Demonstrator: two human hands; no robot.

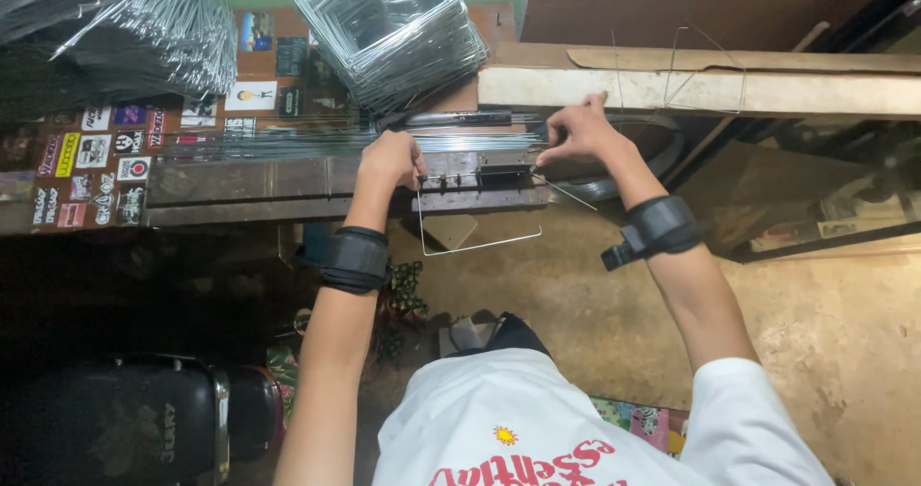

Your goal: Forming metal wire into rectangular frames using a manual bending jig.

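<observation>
On the workbench [240,184] I see my left hand [391,158] clenched over a bent wire frame [477,244] that hangs from the metal jig [480,174], while my right hand [576,131] pinches the straight wire rods [288,142] lying along the bench. Behind, stacked wire frames [389,25] pile up beside a heap of wire hangers [144,30]; a cardboard-covered plank [710,88] crowds the right side

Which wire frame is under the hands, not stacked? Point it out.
The single bent wire frame hanging below the bench jig, between the left hand and right hand; the others sit stacked above.
</observation>
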